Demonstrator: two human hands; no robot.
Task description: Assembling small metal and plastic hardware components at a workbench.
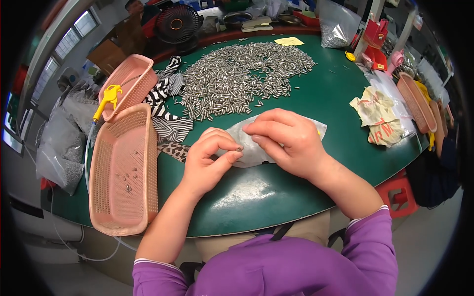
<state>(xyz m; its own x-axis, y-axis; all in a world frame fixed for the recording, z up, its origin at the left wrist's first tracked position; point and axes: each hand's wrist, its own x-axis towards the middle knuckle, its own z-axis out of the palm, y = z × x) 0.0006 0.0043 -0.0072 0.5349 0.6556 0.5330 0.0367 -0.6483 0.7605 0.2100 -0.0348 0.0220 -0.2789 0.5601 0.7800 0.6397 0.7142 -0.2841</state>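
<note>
My left hand (pixel 205 160) is closed in a pinch, with a small metal part (pixel 239 149) between thumb and forefinger. Close beside it, my right hand (pixel 291 140) has its thumb and fingers drawn together; whatever they hold, if anything, is hidden. Both hands are over a pale grey sheet or flat bag (pixel 252 157) that lies on the green table (pixel 247 197). Beyond them spreads a large heap of small, pointed silver metal pieces (pixel 232 79).
At left, a pink mesh basket (pixel 123 197) holds a few metal pieces; behind it are another pink basket (pixel 143 66) and a yellow air gun (pixel 108 98). Striped cloth (pixel 170 129) borders the heap. Crumpled yellowish cloth (pixel 377 116) lies right, near a red stool (pixel 400 195).
</note>
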